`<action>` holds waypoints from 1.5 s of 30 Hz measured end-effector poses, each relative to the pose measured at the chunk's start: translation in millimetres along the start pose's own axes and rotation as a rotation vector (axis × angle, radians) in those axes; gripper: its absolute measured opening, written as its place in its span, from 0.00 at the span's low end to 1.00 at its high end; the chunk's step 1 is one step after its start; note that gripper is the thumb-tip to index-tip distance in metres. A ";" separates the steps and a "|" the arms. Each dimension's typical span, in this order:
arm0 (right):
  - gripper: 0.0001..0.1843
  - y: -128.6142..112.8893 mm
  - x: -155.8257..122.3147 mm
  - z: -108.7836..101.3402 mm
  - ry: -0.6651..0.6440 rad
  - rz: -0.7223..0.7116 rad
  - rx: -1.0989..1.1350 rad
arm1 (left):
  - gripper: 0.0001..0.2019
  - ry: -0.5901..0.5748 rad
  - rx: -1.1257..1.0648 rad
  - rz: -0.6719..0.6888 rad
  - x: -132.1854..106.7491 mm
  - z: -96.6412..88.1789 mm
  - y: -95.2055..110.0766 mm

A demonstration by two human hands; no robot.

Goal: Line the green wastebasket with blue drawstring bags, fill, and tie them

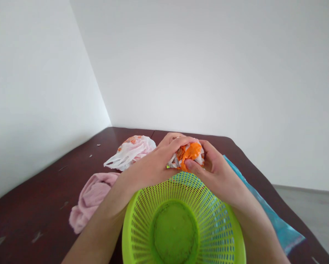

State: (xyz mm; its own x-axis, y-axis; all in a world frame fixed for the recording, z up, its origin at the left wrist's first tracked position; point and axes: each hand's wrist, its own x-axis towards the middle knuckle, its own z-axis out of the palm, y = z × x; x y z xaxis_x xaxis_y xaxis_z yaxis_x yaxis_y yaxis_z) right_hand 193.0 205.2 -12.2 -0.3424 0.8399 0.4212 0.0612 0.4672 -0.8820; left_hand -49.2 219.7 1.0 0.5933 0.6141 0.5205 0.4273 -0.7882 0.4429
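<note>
The bottom edge cuts off the green plastic basket (142,223); just beyond it, the left hand (150,165) and right hand (216,176) hide most of a crumpled plastic bag (190,154).

both hands (185,165) crumple a white-and-orange plastic bag (188,154), above a lime-green plastic basket (142,223), pink towel (91,200) beside, dark wooden table (51,198)

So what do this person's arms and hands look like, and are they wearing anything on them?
The left hand and right hand are bare, with no gloves, and no ring shows. The left forearm and right forearm are bare too, with no sleeve, watch or bracelet in view.
</note>
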 end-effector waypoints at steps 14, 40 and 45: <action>0.14 0.9 2.5 -4.1 -0.050 -0.005 -0.057 | 0.42 0.059 -0.153 0.060 7.6 1.1 1.9; 0.19 -12.4 -3.6 -26.8 0.332 -0.147 -0.193 | 0.35 0.911 0.386 -0.281 -5.1 -32.5 -138.5; 0.17 -11.7 -1.7 -28.2 0.381 -0.169 -0.188 | 0.37 0.394 0.497 -0.360 11.4 7.1 -181.0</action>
State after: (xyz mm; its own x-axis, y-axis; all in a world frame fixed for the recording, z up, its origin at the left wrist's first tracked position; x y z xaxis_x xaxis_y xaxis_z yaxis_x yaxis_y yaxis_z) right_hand 219.3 206.0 3.4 0.0045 0.7727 0.6348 0.2156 0.6191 -0.7551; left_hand -114.9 369.1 -78.4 0.1083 0.7340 0.6705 0.8646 -0.4024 0.3009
